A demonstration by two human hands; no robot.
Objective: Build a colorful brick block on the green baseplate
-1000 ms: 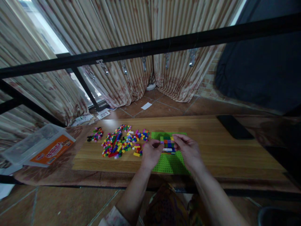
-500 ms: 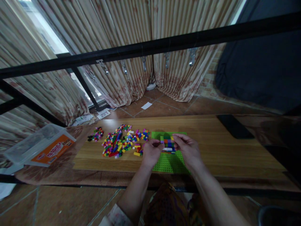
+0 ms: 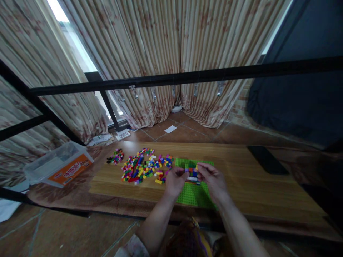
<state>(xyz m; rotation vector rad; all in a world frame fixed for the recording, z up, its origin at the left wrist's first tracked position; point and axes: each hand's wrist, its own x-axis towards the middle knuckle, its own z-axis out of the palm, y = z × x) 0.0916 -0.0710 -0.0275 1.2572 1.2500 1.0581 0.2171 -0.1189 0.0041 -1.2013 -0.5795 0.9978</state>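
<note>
A green studded baseplate [image 3: 194,195] lies on the wooden board, with a small multicoloured toy brick build [image 3: 192,173] on it. My left hand [image 3: 174,182] is closed at the build's left side, thumb and forefinger against it. At the opposite side, my right hand [image 3: 214,179] pinches a small yellow brick [image 3: 197,167] at the build's upper right corner. Whether that brick is seated on the build cannot be told. Fingers hide both ends of the build. Loose toy bricks [image 3: 139,168] in many colours are spread left of the baseplate.
The wooden board [image 3: 246,189] carries a black phone [image 3: 267,160] at its right. A clear plastic box [image 3: 40,165] with an orange label stands at the left. Beyond the board run a black metal rail [image 3: 160,81] and striped curtains [image 3: 150,43]. White paper [image 3: 170,129] lies on the tiled floor.
The camera view has tilted up, so the board and hands sit lower in the picture. Both hands keep nearly the same grip at the build.
</note>
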